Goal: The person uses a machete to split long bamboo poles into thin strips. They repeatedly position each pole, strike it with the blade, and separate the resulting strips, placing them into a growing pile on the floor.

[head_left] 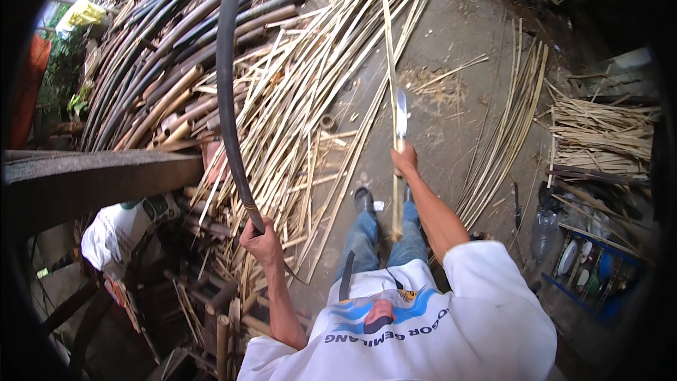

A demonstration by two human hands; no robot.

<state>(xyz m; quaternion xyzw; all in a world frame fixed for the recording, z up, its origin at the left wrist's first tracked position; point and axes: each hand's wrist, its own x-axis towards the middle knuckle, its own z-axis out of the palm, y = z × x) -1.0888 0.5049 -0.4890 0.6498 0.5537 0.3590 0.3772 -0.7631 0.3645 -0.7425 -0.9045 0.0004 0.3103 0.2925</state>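
Observation:
My left hand (262, 241) is closed round the lower end of a long dark bamboo length (227, 85), which curves up past the top of the view. To the right, my right hand (405, 160) is wrapped round the handle of a knife (402, 114) with a broad, pale blade pointing away from me. Along the blade's left side runs a long pale bamboo strip (389, 35), passing by my right hand and on toward my legs. Whether my right fingers also grip this strip, I cannot tell. The two hands are well apart.
Many split bamboo strips (310, 92) lie on the concrete floor (451, 42), with dark bamboo poles (190, 21) at far left. Thinner strips (511, 134) and a stacked bundle (603, 130) lie right. A wooden beam (106, 178) juts in from the left; a plastic bottle (544, 233) stands right.

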